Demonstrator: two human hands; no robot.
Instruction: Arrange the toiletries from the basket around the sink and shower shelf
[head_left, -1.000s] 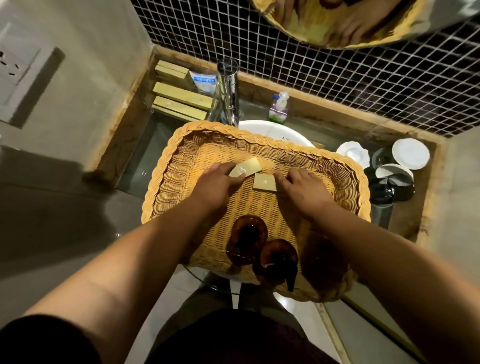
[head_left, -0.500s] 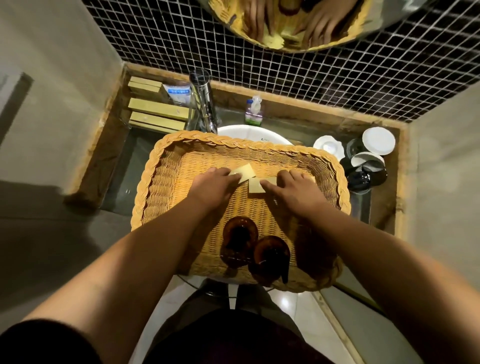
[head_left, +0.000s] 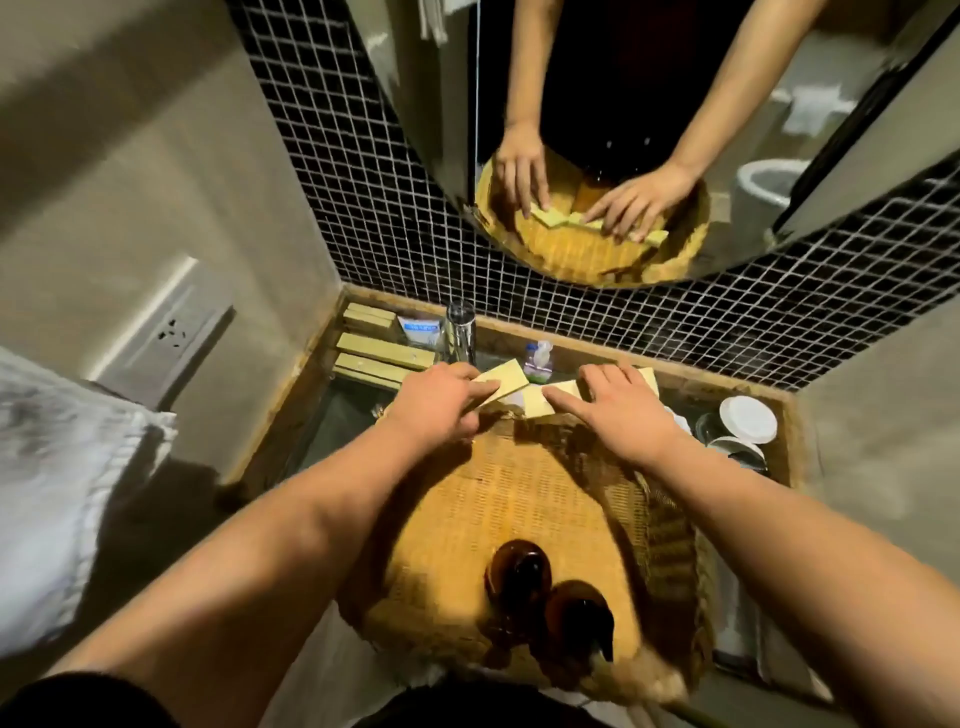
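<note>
Left grip (head_left: 436, 402) pinches packet (head_left: 501, 382) over counter (head_left: 343, 415) below mosaic-tiled wall (head_left: 363, 208).

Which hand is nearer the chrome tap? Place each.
Left. The left hand sits just in front of the chrome tap; the right hand is farther to its right.

Honestly, nothing here is legible. The white packet (head_left: 420, 328) at the back of the table (head_left: 343, 415) has a blue strip with some print on it, but it's too small and blurry to make out. Same deal with the little bottle (head_left: 537, 358) by the tap (head_left: 461, 332): coloured label, just a smear. The yellow boxes (head_left: 384, 349) and the flat yellow pack (head_left: 506, 376) show no lettering I can read.
</note>
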